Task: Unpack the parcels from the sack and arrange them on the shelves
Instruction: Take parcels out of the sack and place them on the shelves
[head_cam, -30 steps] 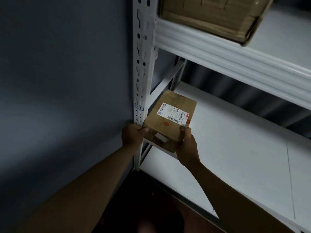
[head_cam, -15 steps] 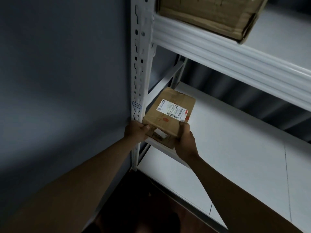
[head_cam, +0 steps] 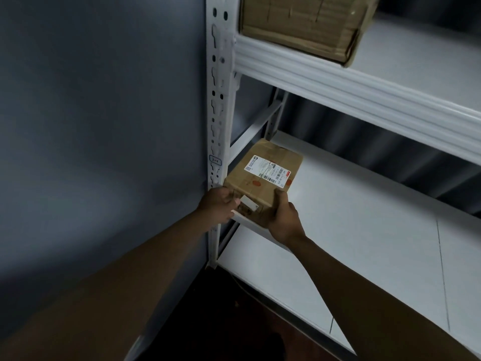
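A small brown cardboard parcel (head_cam: 263, 179) sits at the left end of the white metal middle shelf (head_cam: 351, 217), close against the white perforated steel upright (head_cam: 220, 100), its near edge at the shelf's front lip. The left hand (head_cam: 217, 207) is at the parcel's near left corner, its fingers (head_cam: 229, 198) curled against the cardboard; how firmly they grip cannot be told. The right hand (head_cam: 282, 217) clasps the near right corner, thumb on the top face and the other fingers wrapped under the front edge. The parcel is flat and rectangular, sealed with tape, and carries a white shipping label (head_cam: 268, 170) with a barcode on top, plus red marks and a small white tag on its near side. A larger brown cardboard box (head_cam: 304, 24) rests on the upper shelf (head_cam: 351, 87).
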